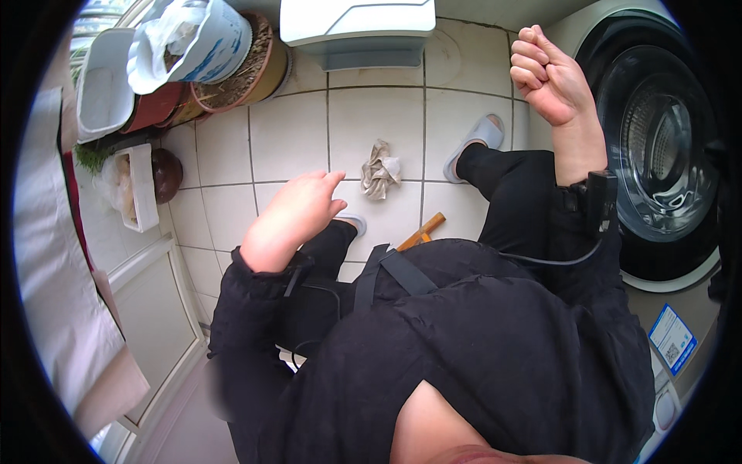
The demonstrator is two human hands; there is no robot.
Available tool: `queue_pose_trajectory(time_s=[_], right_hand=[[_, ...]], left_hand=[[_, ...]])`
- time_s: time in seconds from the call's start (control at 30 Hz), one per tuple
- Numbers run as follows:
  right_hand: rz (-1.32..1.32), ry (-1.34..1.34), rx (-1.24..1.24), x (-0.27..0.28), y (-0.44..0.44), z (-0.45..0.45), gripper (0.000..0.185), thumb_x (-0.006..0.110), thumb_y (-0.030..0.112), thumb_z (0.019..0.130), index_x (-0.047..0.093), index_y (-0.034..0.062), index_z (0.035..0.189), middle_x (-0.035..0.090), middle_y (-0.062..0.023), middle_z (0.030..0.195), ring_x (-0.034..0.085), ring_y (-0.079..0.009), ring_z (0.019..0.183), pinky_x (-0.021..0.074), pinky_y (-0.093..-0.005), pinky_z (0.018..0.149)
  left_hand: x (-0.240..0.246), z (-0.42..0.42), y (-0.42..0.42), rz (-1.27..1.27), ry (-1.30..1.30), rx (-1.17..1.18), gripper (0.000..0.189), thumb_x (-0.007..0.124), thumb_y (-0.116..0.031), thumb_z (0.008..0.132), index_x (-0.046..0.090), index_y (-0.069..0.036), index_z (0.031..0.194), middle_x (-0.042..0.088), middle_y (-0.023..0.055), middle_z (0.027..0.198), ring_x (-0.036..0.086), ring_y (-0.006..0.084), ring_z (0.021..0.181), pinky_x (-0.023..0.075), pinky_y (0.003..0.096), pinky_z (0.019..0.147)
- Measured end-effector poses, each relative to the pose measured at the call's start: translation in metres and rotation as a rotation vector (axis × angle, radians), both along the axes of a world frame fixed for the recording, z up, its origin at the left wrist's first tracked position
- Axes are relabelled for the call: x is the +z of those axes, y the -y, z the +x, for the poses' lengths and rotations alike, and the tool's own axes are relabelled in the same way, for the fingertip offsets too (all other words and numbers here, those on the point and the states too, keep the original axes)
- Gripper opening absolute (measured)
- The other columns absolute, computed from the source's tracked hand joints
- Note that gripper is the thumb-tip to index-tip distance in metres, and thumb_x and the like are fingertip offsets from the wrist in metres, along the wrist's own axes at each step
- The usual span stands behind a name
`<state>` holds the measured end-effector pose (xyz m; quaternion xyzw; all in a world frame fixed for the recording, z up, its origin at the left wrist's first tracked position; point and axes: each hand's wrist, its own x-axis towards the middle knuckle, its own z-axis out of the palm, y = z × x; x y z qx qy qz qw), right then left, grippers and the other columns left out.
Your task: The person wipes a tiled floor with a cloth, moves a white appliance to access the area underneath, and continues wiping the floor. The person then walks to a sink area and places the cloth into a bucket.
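My left hand [297, 206] hangs over the tiled floor, its thumb apart from the fingers, and holds nothing that I can see. Raised in front of the front-loading washing machine's round door [664, 124], my right hand [548, 78] is curled into a fist, palm side in view. No object shows in it. A crumpled beige cloth [378, 174] lies on the white floor tiles [290, 136], between my feet and to the right of my left hand. Its right side carries a paler, whitish piece.
A wooden seat edge [426, 229] shows beneath me. Flower pots [243, 75], a blue-and-white planter [223, 43] and a white tub [104, 87] crowd the upper left. A white-lidded box [356, 26] stands ahead. Left are a white foam box [142, 188] and a dark round jar [167, 176].
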<state>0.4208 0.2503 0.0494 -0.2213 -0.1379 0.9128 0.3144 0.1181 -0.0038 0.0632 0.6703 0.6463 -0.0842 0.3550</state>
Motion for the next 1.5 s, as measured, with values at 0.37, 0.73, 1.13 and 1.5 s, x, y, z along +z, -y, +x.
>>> queue_pose_trajectory(time_s=[0.37, 0.73, 1.13, 1.5], right_hand=[[0.087, -0.001, -0.038, 0.008, -0.009, -0.005, 0.021, 0.041, 0.022, 0.105, 0.047, 0.0045, 0.095, 0.033, 0.0039, 0.069, 0.023, -0.0061, 0.054, 0.0226, -0.0213, 0.049], [0.088, 0.083, 0.031, 0.015, -0.005, -0.026, 0.021, 0.035, 0.019, 0.107, 0.042, 0.0057, 0.092, 0.031, 0.0023, 0.068, 0.023, -0.0073, 0.052, 0.0233, -0.0224, 0.048], [0.106, 0.118, 0.06, 0.039, 0.018, -0.026, 0.024, 0.032, 0.021, 0.108, 0.041, 0.0071, 0.09, 0.031, 0.0025, 0.068, 0.023, -0.0073, 0.052, 0.0244, -0.0226, 0.049], [0.062, 0.374, 0.081, 0.027, 0.012, -0.025, 0.028, 0.026, 0.027, 0.108, 0.04, 0.0102, 0.091, 0.034, 0.0027, 0.067, 0.024, -0.0076, 0.049, 0.0262, -0.0216, 0.048]], left_hand=[[-0.094, -0.017, -0.026, -0.068, 0.006, 0.106, 0.046, 0.067, -0.021, 0.085, 0.057, -0.003, 0.126, 0.064, 0.0183, 0.11, 0.06, 0.0353, 0.106, 0.0489, 0.0417, 0.09], [-0.113, -0.049, -0.025, 0.056, -0.004, 0.24, 0.046, 0.067, -0.023, 0.086, 0.057, -0.005, 0.128, 0.066, 0.0178, 0.112, 0.062, 0.0333, 0.105, 0.0496, 0.0401, 0.091], [-0.274, 0.005, -0.012, -0.417, 0.016, 0.109, 0.077, 0.07, -0.023, 0.079, 0.035, -0.015, 0.147, 0.054, 0.0238, 0.128, 0.057, 0.0412, 0.112, 0.0489, 0.0415, 0.096], [-0.369, 0.049, 0.03, 0.022, -0.076, -0.003, 0.066, 0.055, 0.0, 0.081, 0.041, -0.021, 0.142, 0.046, 0.015, 0.13, 0.05, 0.0364, 0.117, 0.0569, 0.0415, 0.079]])
